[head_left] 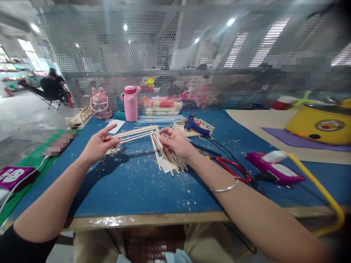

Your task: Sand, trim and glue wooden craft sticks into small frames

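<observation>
A small frame of thin pale wooden sticks is held up between both hands above the blue table. My left hand pinches its left end, with the index finger stretched out. At the right end, my right hand has its fingers closed on the frame's corner. Under and beside my right hand lies a fanned pile of loose sticks, partly over a small white paper. Behind it, a blue glue gun rests on another stick structure.
Red-handled scissors and a black cable lie right of my right hand. A purple power socket and yellow cooker stand further right. Behind are a pink bottle, pink jug and stick bundles. A person sits far left.
</observation>
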The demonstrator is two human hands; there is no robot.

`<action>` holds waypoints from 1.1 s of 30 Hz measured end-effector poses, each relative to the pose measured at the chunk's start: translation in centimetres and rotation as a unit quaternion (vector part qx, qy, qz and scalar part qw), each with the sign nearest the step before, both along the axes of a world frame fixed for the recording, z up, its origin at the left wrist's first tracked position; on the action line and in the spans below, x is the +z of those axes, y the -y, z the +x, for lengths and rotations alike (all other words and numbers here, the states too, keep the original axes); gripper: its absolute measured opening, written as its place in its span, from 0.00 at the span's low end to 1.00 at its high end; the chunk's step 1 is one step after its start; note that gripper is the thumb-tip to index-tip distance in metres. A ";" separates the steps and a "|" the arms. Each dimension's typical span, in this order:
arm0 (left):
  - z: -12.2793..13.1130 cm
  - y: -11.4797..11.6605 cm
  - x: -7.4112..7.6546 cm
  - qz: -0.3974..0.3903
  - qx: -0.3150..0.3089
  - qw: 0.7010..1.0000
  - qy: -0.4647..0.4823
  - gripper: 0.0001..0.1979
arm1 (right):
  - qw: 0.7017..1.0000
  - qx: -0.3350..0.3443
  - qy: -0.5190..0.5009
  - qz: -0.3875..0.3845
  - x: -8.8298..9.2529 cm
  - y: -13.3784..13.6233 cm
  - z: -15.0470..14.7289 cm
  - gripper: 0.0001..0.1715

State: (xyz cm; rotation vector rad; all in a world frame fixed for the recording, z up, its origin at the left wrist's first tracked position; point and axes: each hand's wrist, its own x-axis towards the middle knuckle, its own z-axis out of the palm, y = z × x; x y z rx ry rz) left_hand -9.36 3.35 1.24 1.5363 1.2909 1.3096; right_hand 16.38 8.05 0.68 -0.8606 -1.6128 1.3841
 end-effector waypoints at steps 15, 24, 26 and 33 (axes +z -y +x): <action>-0.2 0.4 0.4 0.043 0.090 0.995 0.004 0.31 | 0.712 -0.152 0.672 0.134 2.1 1.8 1.6 0.34; 0.2 0.7 0.6 0.055 0.088 0.994 0.030 0.29 | 0.715 -0.111 0.674 0.148 1.0 0.8 -1.9 0.32; 0.1 0.8 0.8 0.063 0.087 0.994 0.035 0.28 | 0.725 -0.084 0.668 0.144 1.4 0.0 -2.2 0.27; 0.2 1.1 1.0 0.081 0.071 0.993 0.053 0.25 | 0.734 -0.015 0.657 0.172 0.8 -3.7 -3.8 0.19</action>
